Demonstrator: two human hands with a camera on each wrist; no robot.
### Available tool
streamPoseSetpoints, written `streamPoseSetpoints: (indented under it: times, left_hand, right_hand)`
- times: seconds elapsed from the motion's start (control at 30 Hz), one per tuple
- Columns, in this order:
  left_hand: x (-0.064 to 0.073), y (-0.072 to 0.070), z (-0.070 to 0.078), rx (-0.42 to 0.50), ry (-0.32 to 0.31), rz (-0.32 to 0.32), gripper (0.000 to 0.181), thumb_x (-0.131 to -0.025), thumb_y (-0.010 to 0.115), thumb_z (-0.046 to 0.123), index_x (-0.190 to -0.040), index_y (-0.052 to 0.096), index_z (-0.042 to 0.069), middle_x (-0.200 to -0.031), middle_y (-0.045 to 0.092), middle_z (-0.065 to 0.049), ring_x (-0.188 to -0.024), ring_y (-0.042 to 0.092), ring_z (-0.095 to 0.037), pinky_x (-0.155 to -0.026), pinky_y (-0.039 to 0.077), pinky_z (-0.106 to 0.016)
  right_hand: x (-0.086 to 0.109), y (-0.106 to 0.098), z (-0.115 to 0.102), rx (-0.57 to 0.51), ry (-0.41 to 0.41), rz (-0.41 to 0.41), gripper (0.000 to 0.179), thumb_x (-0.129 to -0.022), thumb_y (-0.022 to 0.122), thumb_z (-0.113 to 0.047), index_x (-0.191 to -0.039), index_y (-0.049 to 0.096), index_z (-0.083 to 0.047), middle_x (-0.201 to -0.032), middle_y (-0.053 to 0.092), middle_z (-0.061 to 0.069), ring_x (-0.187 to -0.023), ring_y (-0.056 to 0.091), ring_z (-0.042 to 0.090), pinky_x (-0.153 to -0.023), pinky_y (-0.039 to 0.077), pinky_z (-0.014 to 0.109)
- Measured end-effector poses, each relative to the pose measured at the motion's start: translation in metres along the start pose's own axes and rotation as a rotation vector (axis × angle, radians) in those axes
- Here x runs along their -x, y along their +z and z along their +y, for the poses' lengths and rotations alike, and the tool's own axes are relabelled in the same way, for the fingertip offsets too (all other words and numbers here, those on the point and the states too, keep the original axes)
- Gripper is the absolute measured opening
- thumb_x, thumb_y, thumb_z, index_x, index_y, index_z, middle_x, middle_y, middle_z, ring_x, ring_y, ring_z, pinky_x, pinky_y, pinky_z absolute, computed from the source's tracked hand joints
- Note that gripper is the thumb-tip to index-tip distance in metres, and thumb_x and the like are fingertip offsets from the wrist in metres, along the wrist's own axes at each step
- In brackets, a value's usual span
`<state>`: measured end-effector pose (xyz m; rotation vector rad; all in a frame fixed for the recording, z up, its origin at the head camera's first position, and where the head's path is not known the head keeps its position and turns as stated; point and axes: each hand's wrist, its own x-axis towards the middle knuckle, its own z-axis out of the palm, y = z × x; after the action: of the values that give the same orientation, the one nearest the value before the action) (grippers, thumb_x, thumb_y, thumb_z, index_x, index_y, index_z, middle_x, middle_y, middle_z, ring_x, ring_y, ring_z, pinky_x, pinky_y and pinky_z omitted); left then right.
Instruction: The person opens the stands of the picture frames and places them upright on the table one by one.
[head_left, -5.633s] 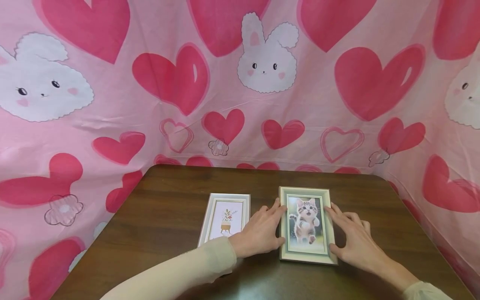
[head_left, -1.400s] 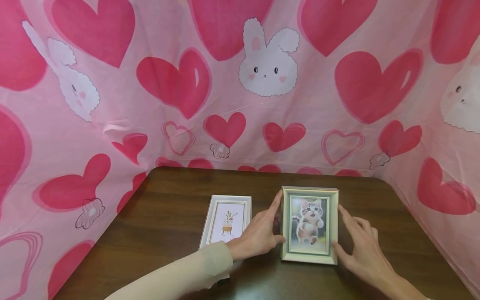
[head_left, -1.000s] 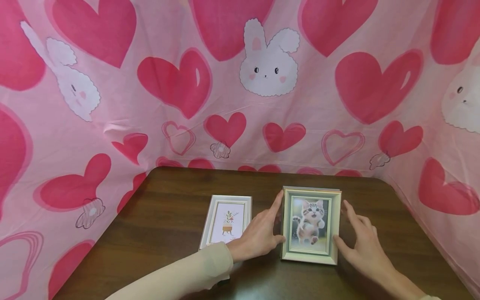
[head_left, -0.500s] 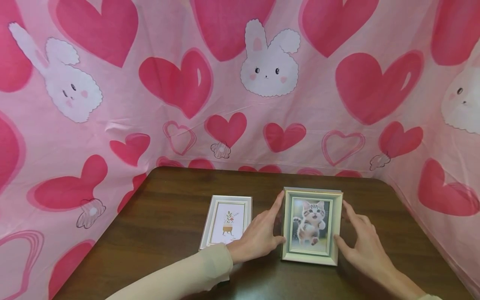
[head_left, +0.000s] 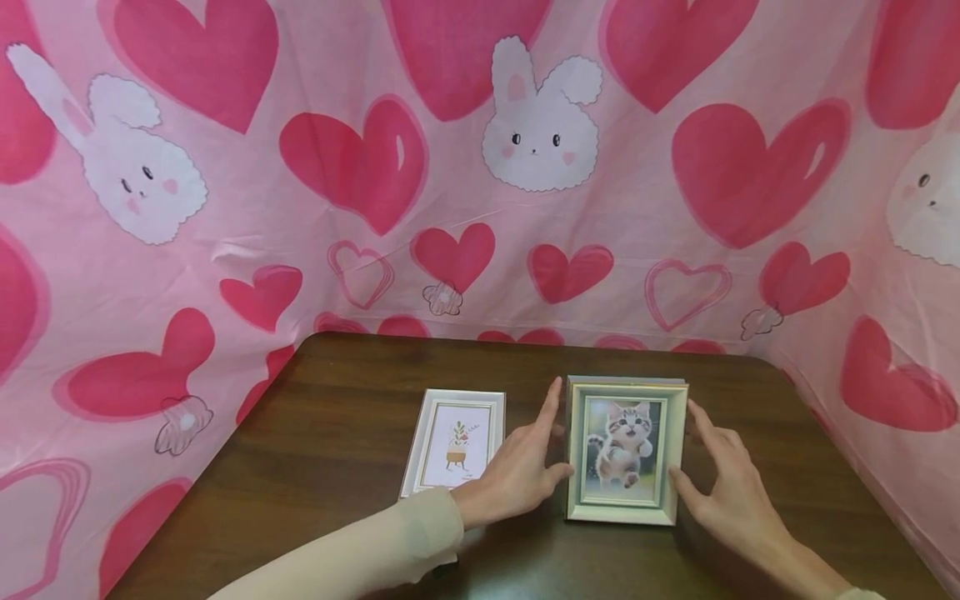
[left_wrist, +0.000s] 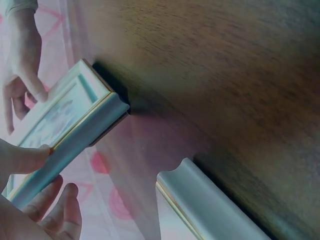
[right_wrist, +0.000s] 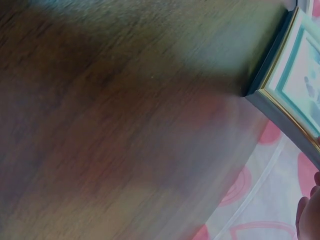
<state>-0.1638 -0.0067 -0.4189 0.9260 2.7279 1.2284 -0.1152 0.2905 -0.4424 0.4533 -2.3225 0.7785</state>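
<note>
A pale cream picture frame [head_left: 622, 450] with a running kitten in it stands on the table, leaning back slightly. My left hand [head_left: 517, 471] is at its left side, the thumb right at the edge and the straight index finger a little off it. In the left wrist view that thumb [left_wrist: 32, 159] meets the kitten picture frame [left_wrist: 75, 137], while the other fingers hang loosely below its side. On the right side, my right hand [head_left: 731, 483] has its thumb and index fingertip close against the edge. A second frame [head_left: 454, 437] with a plant picture stands left, partly hidden by my left wrist.
The dark brown wooden table [head_left: 322, 467] has rounded far corners. A pink cloth [head_left: 630, 200] with hearts and rabbit faces hangs behind it and at both sides. The left sleeve [head_left: 360, 542] crosses in front of the plant frame's lower edge.
Over the last seconds the kitten frame has tipped more upright and shifted slightly right. In the last half second my left index finger has moved off its edge.
</note>
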Motion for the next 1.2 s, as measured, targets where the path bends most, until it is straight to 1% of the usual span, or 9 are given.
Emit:
streamPoseSetpoints:
  times: [0.1, 0.23, 0.3, 0.47, 0.7, 0.93, 1.0, 1.1, 1.2]
  left_hand:
    - [-0.0002, -0.0020, 0.0010, 0.003, 0.002, -0.006, 0.108, -0.093, 0.083, 0.017, -0.171, 0.008, 0.023, -0.134, 0.070, -0.003, -0.114, 0.069, -0.016, -0.095, 0.054, -0.035]
    - [0.0000, -0.0034, 0.0009, -0.013, 0.018, -0.007, 0.088, -0.094, 0.082, 0.016, -0.165, 0.031, 0.010, -0.133, 0.070, -0.004, -0.119, 0.067, -0.017, -0.101, 0.052, -0.037]
    - [0.0001, -0.0035, 0.0008, -0.022, 0.020, 0.000, 0.083, -0.094, 0.082, 0.016, -0.163, 0.035, 0.008, -0.130, 0.071, -0.004, -0.117, 0.068, -0.015, -0.100, 0.053, -0.037]
    - [0.0005, -0.0027, 0.0014, -0.017, 0.027, 0.030, 0.077, -0.094, 0.082, 0.017, -0.158, 0.040, 0.008, -0.122, 0.071, -0.002, -0.106, 0.068, -0.010, -0.092, 0.055, -0.032]
    - [0.0017, -0.0014, 0.0003, 0.032, 0.060, 0.049, 0.071, -0.092, 0.082, 0.014, -0.152, 0.044, 0.008, -0.109, 0.072, 0.006, -0.096, 0.066, -0.001, -0.087, 0.053, -0.026]
    - [0.0040, -0.0026, 0.0015, 0.026, 0.078, 0.055, 0.069, -0.092, 0.081, 0.014, -0.150, 0.044, 0.010, -0.105, 0.070, 0.007, -0.093, 0.066, -0.001, -0.084, 0.052, -0.024]
    - [0.0049, -0.0026, 0.0016, 0.021, 0.080, 0.060, 0.069, -0.091, 0.082, 0.015, -0.149, 0.045, 0.010, -0.104, 0.070, 0.008, -0.093, 0.066, 0.000, -0.084, 0.052, -0.024]
    - [0.0058, -0.0027, 0.0018, 0.011, 0.086, 0.066, 0.068, -0.091, 0.082, 0.015, -0.148, 0.045, 0.011, -0.103, 0.070, 0.008, -0.092, 0.065, 0.000, -0.083, 0.052, -0.024]
    - [0.0066, -0.0031, 0.0022, 0.011, 0.089, 0.063, 0.067, -0.091, 0.082, 0.016, -0.147, 0.045, 0.013, -0.103, 0.070, 0.009, -0.092, 0.065, 0.000, -0.082, 0.052, -0.024]
  right_hand:
    - [-0.0003, 0.0001, 0.0008, -0.010, -0.008, 0.007, 0.112, -0.062, 0.088, 0.011, -0.162, 0.040, -0.008, -0.115, 0.068, 0.017, -0.110, 0.048, 0.021, -0.095, 0.025, 0.012]
    - [-0.0007, 0.0001, 0.0016, -0.012, -0.012, 0.007, 0.113, -0.062, 0.089, 0.010, -0.162, 0.040, -0.009, -0.116, 0.069, 0.017, -0.111, 0.049, 0.021, -0.095, 0.025, 0.014]
    - [-0.0007, -0.0001, 0.0019, -0.010, -0.012, 0.007, 0.113, -0.063, 0.089, 0.010, -0.162, 0.040, -0.009, -0.116, 0.069, 0.017, -0.112, 0.049, 0.021, -0.095, 0.025, 0.016]
    - [-0.0007, -0.0003, 0.0022, -0.002, -0.015, 0.007, 0.112, -0.063, 0.089, 0.009, -0.162, 0.041, -0.009, -0.112, 0.068, 0.015, -0.111, 0.049, 0.020, -0.094, 0.026, 0.019]
    - [-0.0014, -0.0005, 0.0020, -0.003, -0.021, 0.007, 0.112, -0.062, 0.089, 0.010, -0.162, 0.041, -0.008, -0.110, 0.067, 0.014, -0.110, 0.049, 0.017, -0.095, 0.025, 0.015]
    - [0.0004, -0.0011, 0.0003, 0.033, -0.018, 0.001, 0.113, -0.063, 0.090, 0.008, -0.162, 0.040, -0.008, -0.109, 0.066, 0.013, -0.108, 0.049, 0.019, -0.088, 0.033, 0.030]
    - [0.0009, -0.0012, -0.0003, 0.036, -0.016, -0.003, 0.113, -0.063, 0.090, 0.008, -0.163, 0.039, -0.008, -0.110, 0.066, 0.012, -0.108, 0.049, 0.020, -0.088, 0.033, 0.031]
    - [0.0014, -0.0014, -0.0011, 0.038, -0.018, -0.003, 0.113, -0.063, 0.090, 0.008, -0.163, 0.039, -0.008, -0.110, 0.066, 0.013, -0.108, 0.049, 0.021, -0.089, 0.032, 0.030]
    - [0.0020, -0.0016, -0.0020, 0.038, -0.025, 0.003, 0.113, -0.063, 0.090, 0.008, -0.162, 0.039, -0.006, -0.109, 0.065, 0.015, -0.108, 0.049, 0.023, -0.092, 0.030, 0.023]
